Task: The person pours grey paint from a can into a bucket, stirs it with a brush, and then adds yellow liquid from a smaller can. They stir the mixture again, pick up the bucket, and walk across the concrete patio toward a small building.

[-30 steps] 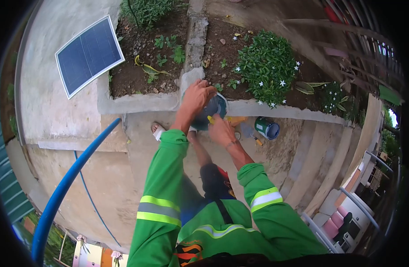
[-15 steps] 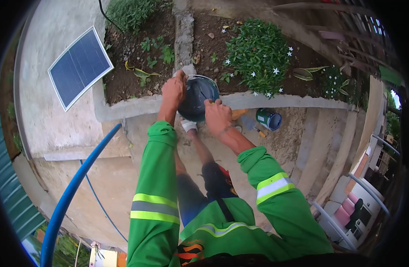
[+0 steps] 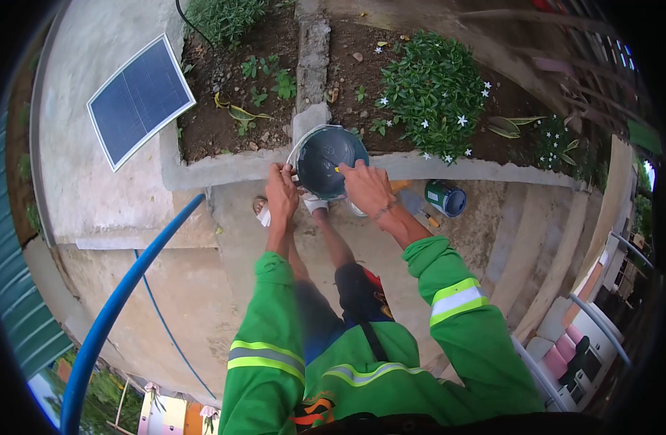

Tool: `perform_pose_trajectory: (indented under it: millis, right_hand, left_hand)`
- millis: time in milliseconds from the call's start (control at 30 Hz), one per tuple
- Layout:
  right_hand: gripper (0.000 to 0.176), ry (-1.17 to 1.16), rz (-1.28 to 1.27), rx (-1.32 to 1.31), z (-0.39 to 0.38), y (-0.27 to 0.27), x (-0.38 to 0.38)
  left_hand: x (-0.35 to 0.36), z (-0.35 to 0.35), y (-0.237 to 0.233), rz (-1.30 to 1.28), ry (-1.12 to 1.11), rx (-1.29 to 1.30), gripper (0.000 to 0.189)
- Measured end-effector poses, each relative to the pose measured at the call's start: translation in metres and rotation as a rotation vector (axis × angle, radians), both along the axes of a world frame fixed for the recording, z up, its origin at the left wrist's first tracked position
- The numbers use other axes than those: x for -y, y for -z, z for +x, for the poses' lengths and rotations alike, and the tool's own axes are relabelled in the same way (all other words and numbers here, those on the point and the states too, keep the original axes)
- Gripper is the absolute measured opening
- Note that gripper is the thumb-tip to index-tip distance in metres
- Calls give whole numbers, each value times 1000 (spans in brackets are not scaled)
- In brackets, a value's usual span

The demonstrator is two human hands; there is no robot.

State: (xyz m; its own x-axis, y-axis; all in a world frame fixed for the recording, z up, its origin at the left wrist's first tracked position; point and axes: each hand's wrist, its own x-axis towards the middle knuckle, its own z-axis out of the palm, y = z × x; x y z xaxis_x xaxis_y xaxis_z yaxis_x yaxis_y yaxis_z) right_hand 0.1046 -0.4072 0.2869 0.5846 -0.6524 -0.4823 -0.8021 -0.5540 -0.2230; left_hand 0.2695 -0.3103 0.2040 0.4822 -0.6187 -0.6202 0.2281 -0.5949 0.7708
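A dark bucket point(image 3: 330, 156) with grey-green residue inside stands at the edge of the concrete curb, its mouth facing up. My left hand point(image 3: 282, 192) is closed at its left side, where the rim and the pale wire handle point(image 3: 295, 151) meet. Which of these the fingers grip is partly hidden. My right hand point(image 3: 367, 190) is closed on a yellow-handled tool point(image 3: 338, 170) at the right of the bucket's mouth. The tool's working end reaches inside and is too small to make out.
A green paint can point(image 3: 446, 198) and a putty knife point(image 3: 428, 217) lie to the right on the concrete. Behind the curb point(image 3: 485, 167) are soil and a white-flowered bush point(image 3: 438, 94). A solar panel point(image 3: 141, 101) lies at left, near a blue pipe point(image 3: 122, 290).
My left hand has moved down from the far rim to the bucket's left side. The bucket's interior shows more fully. My right hand keeps hold of the tool, and the view has shifted slightly.
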Motion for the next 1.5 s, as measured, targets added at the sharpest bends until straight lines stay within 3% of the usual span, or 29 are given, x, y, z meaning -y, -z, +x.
perform_pose_trajectory:
  millis: [133, 333, 633, 733, 1033, 1233, 1333, 1433, 1500]
  right_hand:
    - [21, 51, -95, -32, 0, 2, 5]
    - [26, 133, 85, -206, -1, 3, 2]
    - [31, 757, 508, 58, 2, 22, -3]
    - [32, 602, 338, 176, -6, 20, -14]
    - [31, -21, -221, -1, -6, -4, -20]
    - [28, 185, 50, -203, -11, 11, -13]
    - [25, 313, 182, -147, -7, 16, -11]
    - [25, 803, 588, -61, 11, 2, -2]
    - [27, 1038, 722, 69, 3, 11, -5]
  left_hand:
    - [-26, -17, 10, -6, -213, -111, 25]
    - [-39, -25, 16, -47, -353, -314, 26]
    - [-39, -21, 12, -62, -330, -358, 29]
    - [-40, -23, 16, -60, -319, -358, 30]
    - [-41, -21, 12, -68, -300, -362, 29]
    - [-40, -22, 12, -76, -302, -401, 29]
    - [-44, -21, 21, -98, -276, -391, 30]
    - [-45, -23, 30, -128, -276, -386, 30]
    - [-49, -22, 32, -133, -289, -394, 30]
